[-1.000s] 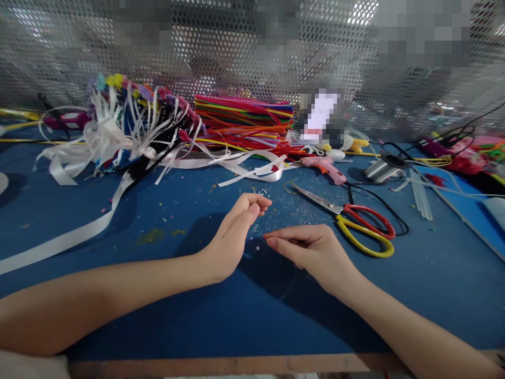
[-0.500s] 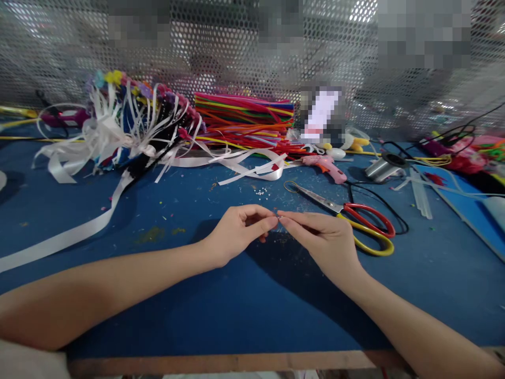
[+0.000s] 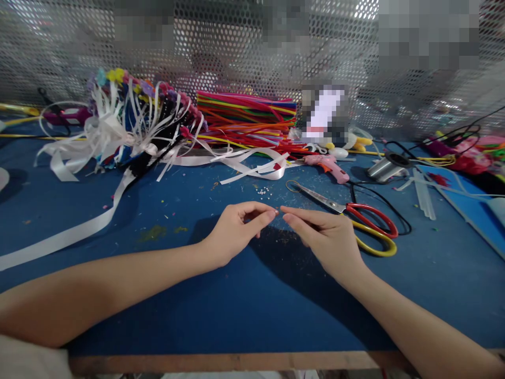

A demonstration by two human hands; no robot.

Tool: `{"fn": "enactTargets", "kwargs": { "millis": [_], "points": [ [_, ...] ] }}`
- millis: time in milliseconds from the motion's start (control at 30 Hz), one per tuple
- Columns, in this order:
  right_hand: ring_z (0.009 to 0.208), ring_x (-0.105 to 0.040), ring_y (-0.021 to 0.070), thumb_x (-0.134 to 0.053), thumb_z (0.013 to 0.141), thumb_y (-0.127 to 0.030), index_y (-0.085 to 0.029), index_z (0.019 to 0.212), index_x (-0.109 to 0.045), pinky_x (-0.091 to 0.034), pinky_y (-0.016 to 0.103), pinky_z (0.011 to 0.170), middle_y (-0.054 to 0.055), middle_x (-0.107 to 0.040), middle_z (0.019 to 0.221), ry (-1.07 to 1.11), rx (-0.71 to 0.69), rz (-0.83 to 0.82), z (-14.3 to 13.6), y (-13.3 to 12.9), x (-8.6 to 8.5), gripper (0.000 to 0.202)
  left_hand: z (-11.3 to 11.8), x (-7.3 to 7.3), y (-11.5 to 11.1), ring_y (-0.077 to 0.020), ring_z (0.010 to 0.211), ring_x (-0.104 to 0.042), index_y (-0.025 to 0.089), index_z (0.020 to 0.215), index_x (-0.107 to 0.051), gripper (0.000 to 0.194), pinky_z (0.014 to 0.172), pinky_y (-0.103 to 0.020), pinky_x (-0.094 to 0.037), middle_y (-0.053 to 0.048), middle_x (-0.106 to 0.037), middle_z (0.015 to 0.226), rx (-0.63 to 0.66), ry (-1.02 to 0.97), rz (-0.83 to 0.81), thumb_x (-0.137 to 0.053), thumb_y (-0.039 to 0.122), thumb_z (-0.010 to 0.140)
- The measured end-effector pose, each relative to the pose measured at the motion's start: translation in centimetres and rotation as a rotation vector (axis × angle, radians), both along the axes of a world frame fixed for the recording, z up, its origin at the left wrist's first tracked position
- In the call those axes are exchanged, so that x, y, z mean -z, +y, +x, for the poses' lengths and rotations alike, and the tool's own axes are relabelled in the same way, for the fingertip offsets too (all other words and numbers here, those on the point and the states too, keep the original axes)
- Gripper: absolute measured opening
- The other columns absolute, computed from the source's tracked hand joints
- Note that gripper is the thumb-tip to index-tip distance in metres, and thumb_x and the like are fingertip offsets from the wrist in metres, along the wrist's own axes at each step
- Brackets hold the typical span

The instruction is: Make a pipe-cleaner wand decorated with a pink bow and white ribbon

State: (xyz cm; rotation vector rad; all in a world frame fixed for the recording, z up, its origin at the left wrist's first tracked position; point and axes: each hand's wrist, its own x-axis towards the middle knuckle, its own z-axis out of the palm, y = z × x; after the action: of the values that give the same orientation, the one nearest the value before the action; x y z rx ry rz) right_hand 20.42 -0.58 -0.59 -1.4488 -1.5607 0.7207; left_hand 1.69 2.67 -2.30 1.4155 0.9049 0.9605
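In the middle of the view, just above the blue table, my left hand [image 3: 236,231] is closed in a pinch of thumb and forefinger. A tiny pale speck shows at its fingertips, too small to name. Facing it, a small gap away, my right hand [image 3: 329,234] has thumb and forefinger drawn close; what they hold, if anything, cannot be made out. Several tiny white beads [image 3: 263,192] lie on the table just beyond the fingertips. Close to my right hand rest scissors [image 3: 321,199] with one red and one yellow handle. A thin wire ring [image 3: 292,185] lies by their tip.
A pink glue gun [image 3: 328,167] and a wire spool [image 3: 384,167] lie at the back right. Colourful pipe cleaners [image 3: 246,118] and a heap of ribboned flower pieces [image 3: 130,121] stand along the perforated screen [image 3: 229,52]. Clear glue sticks [image 3: 425,195] lie at right.
My fingertips have come apart, leaving a small gap between the two hands where they touched before. The things on the table lie as they did.
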Motion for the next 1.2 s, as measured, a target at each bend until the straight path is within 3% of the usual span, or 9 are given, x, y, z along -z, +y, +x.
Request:
{"fn": "enactTargets", "kwargs": {
  "millis": [133, 267, 367, 467, 567, 633, 800, 933, 1200],
  "points": [
    [0.044, -0.035, 0.0085, -0.065, 0.086, -0.043, -0.017, 0.099, -0.078, -0.027, 0.024, 0.043, -0.005, -0.042, 0.047, 0.107, 0.025, -0.108, 0.2, 0.3, 0.0, 0.032, -0.2, 0.0, 0.1, -0.0087, 0.059, -0.054, 0.019, 0.097, -0.077, 0.025, 0.056, -0.022, -0.044, -0.002, -0.071, 0.079, -0.129, 0.116, 0.099, -0.067, 0.04, 0.088],
    [0.041, -0.023, 0.0053, -0.066, 0.082, -0.036, -0.019, 0.079, -0.064, -0.018, 0.021, 0.04, -0.009, -0.028, 0.048, 0.505, 0.081, -0.184, 0.5, 0.8, -0.3, 0.017, -0.2, 0.0, 0.1, -0.0105, 0.063, -0.059, 0.019, 0.094, -0.077, 0.021, 0.058, -0.023, -0.046, -0.002, -0.072, 0.08, -0.126, 0.203, 0.186, -0.067, 0.036, 0.089],
    [0.043, -0.016, 0.0046, -0.062, 0.08, -0.03, -0.021, 0.066, -0.046, -0.012, 0.021, 0.039, -0.009, -0.021, 0.053, 0.668, 0.116, -0.249, 0.8, 1.3, -0.9, 0.024, -0.2, -0.1, -0.2, -0.01, 0.066, -0.06, 0.019, 0.091, -0.077, 0.014, 0.061, -0.022, -0.047, -0.001, -0.07, 0.079, -0.098, 0.343, 0.386, -0.066, 0.027, 0.09],
    [0.044, -0.021, 0.0059, -0.058, 0.086, -0.033, -0.021, 0.067, -0.044, -0.015, 0.021, 0.039, -0.008, -0.026, 0.055, 0.502, 0.136, -0.192, 1.2, 1.4, -1.0, 0.026, -0.3, 0.0, -0.7, -0.0113, 0.07, -0.061, 0.017, 0.093, -0.075, 0.015, 0.066, -0.024, -0.049, -0.003, -0.067, 0.08, -0.016, 0.486, 0.706, -0.06, 0.02, 0.093],
    [0.049, -0.037, 0.0077, -0.058, 0.088, -0.034, -0.02, 0.074, -0.059, -0.026, 0.022, 0.044, -0.004, -0.045, 0.058, 0.088, 0.071, -0.107, 1.4, 1.0, -1.0, 0.02, -0.4, 0.3, -1.1, -0.0143, 0.071, -0.062, 0.013, 0.096, -0.073, 0.021, 0.065, -0.026, -0.048, -0.005, -0.066, 0.079, 0.053, 0.615, 1.013, -0.054, 0.02, 0.097],
    [0.055, -0.045, 0.0096, -0.059, 0.088, -0.034, -0.019, 0.077, -0.068, -0.032, 0.023, 0.048, -0.001, -0.056, 0.063, -0.133, -0.037, -0.11, 1.4, 0.7, -1.1, 0.02, -0.5, 0.5, -1.2, -0.014, 0.067, -0.062, 0.013, 0.096, -0.073, 0.021, 0.061, -0.026, -0.047, -0.004, -0.065, 0.075, 0.056, 0.646, 1.103, -0.053, 0.021, 0.097],
    [0.061, -0.054, 0.0112, -0.055, 0.089, -0.031, -0.018, 0.08, -0.073, -0.039, 0.023, 0.054, 0.001, -0.068, 0.073, -0.261, -0.317, -0.191, 1.5, 0.5, -1.5, 0.024, -0.6, 0.8, -1.2, -0.0112, 0.067, -0.064, 0.018, 0.1, -0.075, 0.018, 0.061, -0.023, -0.048, -0.001, -0.068, 0.076, -0.016, 0.583, 1.063, -0.058, 0.023, 0.096],
    [0.056, -0.049, 0.0094, -0.055, 0.089, -0.027, -0.018, 0.076, -0.071, -0.034, 0.023, 0.049, -0.001, -0.062, 0.067, -0.297, -0.356, -0.184, 1.8, 0.6, -1.7, 0.022, -0.6, 0.8, -1.3, -0.0099, 0.065, -0.065, 0.018, 0.102, -0.076, 0.017, 0.058, -0.021, -0.048, -0.001, -0.07, 0.078, -0.066, 0.525, 1.016, -0.062, 0.024, 0.094],
    [0.059, -0.05, 0.01, -0.052, 0.088, -0.021, -0.018, 0.073, -0.066, -0.034, 0.025, 0.054, 0.001, -0.061, 0.07, -0.324, -0.459, -0.096, 1.7, 0.6, -2.2, 0.021, -0.5, 0.4, -1.1, -0.0113, 0.067, -0.066, 0.021, 0.099, -0.078, 0.018, 0.061, -0.022, -0.048, -0.002, -0.071, 0.078, -0.027, 0.532, 0.859, -0.062, 0.025, 0.093]
  ]
}}
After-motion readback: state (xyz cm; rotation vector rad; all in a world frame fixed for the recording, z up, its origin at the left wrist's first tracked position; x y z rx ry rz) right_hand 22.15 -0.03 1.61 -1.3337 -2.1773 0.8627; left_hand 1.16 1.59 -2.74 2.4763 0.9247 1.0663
